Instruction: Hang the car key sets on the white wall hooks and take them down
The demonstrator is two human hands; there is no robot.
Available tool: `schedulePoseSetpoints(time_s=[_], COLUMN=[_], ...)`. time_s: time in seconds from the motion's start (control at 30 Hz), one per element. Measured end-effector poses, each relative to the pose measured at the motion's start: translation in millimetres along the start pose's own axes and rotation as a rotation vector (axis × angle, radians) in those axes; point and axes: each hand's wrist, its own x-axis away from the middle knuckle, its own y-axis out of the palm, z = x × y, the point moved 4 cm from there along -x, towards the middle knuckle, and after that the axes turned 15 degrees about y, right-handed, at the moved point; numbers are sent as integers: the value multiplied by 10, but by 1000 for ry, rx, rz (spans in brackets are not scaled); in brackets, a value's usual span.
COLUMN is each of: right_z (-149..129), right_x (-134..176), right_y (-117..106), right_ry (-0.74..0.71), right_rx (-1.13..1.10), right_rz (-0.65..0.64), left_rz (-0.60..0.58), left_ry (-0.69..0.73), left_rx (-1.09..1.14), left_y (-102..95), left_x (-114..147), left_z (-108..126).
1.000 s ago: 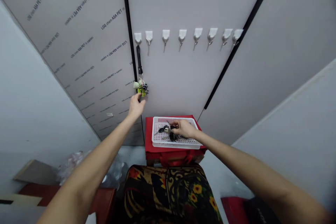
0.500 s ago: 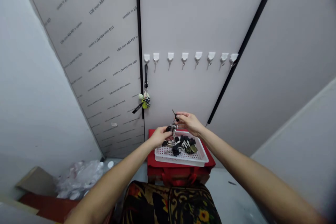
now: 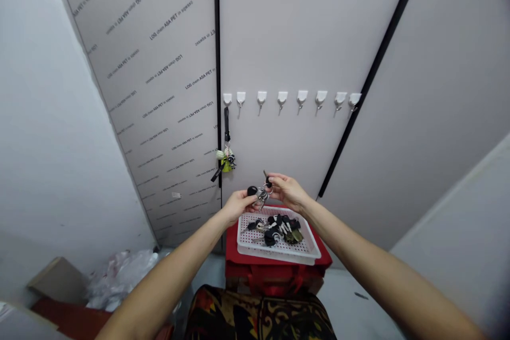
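Between my two hands is a bunch of keys (image 3: 262, 195) on a metal ring, raised above the tray's back edge. My left hand (image 3: 238, 206) is closed on the bunch near a black-headed key. My right hand (image 3: 290, 191) pinches another black-headed key (image 3: 268, 182) of the same bunch, its blade pointing up. Beneath them a white perforated plastic tray (image 3: 279, 257) holds a heap of more keys (image 3: 274, 235), with black heads, pale tags and an olive-green piece. The tray rests on a red bag (image 3: 235, 260).
Several white adhesive hooks (image 3: 282, 98) run in a row along the wall panel. From the leftmost one hangs a black strap keychain (image 3: 227, 125) with yellow-green charms. Clear plastic bags (image 3: 119, 276) and a cardboard piece (image 3: 58, 279) lie on the left. My patterned lap is below.
The view has tilted up slightly, so wall and hooks sit lower. My left hand has shifted slightly left from the right one, and the bunch is spread more, its black-headed key showing more.
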Motion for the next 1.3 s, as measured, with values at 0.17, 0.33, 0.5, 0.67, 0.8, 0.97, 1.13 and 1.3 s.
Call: schedulePoseSetpoints(time_s=[0.17, 0.33, 0.5, 0.67, 0.8, 0.97, 1.13, 1.3], right_z=[-18, -23, 75, 195, 262, 237, -75, -590], right_x=[6, -4, -33, -27, 11, -37, -79, 15], right_y=[50, 93, 110, 159, 236, 204, 190, 488], right_ry=[4, -5, -25, -101, -132, -214, -285, -544], right_rx=[-74, -47, 98, 253, 298, 394, 598, 1096], right_rz=[-27, 13, 57, -8, -90, 94, 191, 156], left_rz=[19, 17, 94, 183, 261, 306, 262, 204], left_ry=[22, 22, -31, -3, 45, 77, 46, 384], left_rx=[123, 104, 203, 338, 394, 412, 33, -549], left_y=[10, 30, 23, 29, 10, -63, -245, -261], left_x=[25, 41, 22, -18, -56, -55, -50, -264], left_z=[75, 14, -16, 56, 118, 149, 229, 601])
